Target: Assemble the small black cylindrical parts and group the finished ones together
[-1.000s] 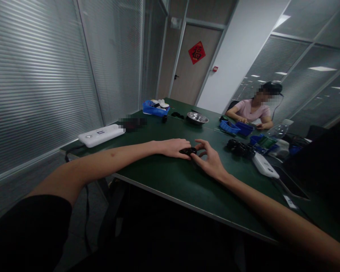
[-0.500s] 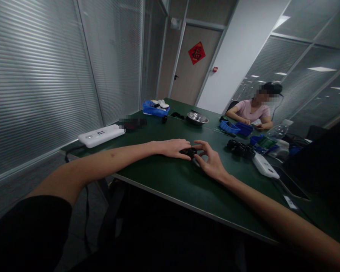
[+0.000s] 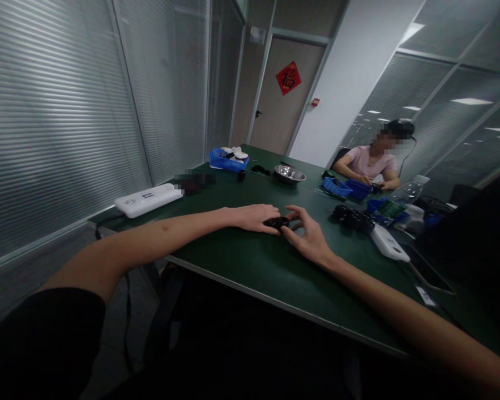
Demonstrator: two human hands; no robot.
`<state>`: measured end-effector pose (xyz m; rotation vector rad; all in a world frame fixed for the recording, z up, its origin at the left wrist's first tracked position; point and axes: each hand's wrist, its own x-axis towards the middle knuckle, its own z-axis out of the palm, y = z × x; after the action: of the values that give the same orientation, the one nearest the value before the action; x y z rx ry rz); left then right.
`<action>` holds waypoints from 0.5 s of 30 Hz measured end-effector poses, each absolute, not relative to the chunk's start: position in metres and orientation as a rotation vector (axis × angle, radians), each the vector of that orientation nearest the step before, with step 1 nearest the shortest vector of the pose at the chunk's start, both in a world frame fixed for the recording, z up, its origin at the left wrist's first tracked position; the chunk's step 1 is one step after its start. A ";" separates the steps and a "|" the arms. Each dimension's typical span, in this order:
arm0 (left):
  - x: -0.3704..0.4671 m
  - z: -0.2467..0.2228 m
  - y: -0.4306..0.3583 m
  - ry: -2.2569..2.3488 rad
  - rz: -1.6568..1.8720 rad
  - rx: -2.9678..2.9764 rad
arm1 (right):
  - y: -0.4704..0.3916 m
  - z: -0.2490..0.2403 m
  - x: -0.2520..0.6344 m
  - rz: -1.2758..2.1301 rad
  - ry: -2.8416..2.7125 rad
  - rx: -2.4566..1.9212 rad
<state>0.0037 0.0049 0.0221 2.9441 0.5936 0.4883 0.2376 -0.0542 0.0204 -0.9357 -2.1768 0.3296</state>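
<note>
Between the two hands, toward the near side of the green worktop [image 3: 233,253], lies a small black part [image 3: 281,223] with a round, ring-like right end. Its long axis seems to run roughly left to right. The left hand [image 3: 255,217] lies over the part's left end, flattened, thumb on the near side and fingers on the far side, holding it. From the right, the right hand [image 3: 310,233] meets the ring end, half curled with thumb and index spread; whether it grips or only touches, I cannot tell. A band of worktop separates both hands from the near edge; a steel bowl [image 3: 290,175] stands beyond them, and black pieces [image 3: 352,216] lie farther right.
</note>
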 end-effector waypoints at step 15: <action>0.005 0.025 0.002 0.607 0.469 2.941 | -0.058 0.025 0.238 0.356 -2.237 -0.879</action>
<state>0.0046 0.0022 0.0247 2.9407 0.6068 0.4693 0.2378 -0.0578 0.0249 -0.8791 -2.2365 0.3561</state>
